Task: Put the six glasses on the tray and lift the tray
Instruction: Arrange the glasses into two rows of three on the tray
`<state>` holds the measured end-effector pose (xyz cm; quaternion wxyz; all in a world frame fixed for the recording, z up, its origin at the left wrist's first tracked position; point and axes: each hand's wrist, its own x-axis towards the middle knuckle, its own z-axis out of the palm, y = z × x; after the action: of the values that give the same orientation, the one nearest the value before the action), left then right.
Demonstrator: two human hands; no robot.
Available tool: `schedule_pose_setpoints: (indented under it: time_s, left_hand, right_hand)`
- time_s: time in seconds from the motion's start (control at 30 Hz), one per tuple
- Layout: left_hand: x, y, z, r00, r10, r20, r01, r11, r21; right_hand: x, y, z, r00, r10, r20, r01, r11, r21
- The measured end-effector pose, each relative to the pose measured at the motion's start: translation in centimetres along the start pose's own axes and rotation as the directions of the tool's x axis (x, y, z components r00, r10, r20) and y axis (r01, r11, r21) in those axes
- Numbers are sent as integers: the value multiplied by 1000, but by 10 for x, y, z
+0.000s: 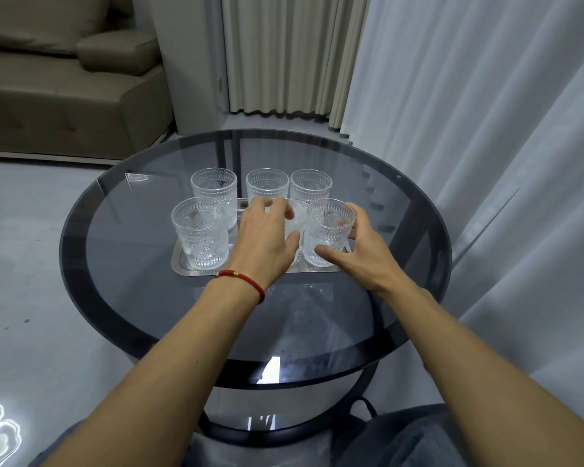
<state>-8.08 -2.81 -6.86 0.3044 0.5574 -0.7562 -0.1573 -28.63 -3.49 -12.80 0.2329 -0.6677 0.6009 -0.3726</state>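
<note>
On the metal tray (179, 264), the left hand (267, 237) mostly hides the middle front glass (297, 217) its fingers (277, 207) wrap; the right hand (361, 244) cups the right front glass (329, 227).

Single head-mounted wide-angle view, looking forward and steeply down onto the round glass table (418, 203), close above both forearms.

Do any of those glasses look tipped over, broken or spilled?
Nothing stands out. All six glasses stand upright and look empty on the silver tray. The left hand covers the near middle glass; the right hand is around the near right glass.
</note>
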Motion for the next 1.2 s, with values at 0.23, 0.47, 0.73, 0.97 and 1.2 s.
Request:
schedule_pose_setpoints:
  time_s: [0.23,0.47,0.73,0.97,1.2]
  left_hand:
    - [-1,-2,-2,999,30,-45,-32,999,-35]
    - [1,-4,-5,999,25,-46,-27,998,-57]
    - [3,-4,-6,1000,4,-12,-5,999,-41]
    - [3,-8,-8,1000,-9,5,9,998,-67]
    - [-1,-19,-37,934,155,-323,-160,987,11]
  right_hand:
    - [5,2,2,1000,-21,5,21,999,-38]
    - [6,3,1,1000,-18,4,18,998,-61]
    - [6,5,0,999,43,-5,-43,998,-54]
    - [5,4,0,999,51,-1,-51,998,-43]
    - [1,-2,-3,999,10,31,-7,997,-77]
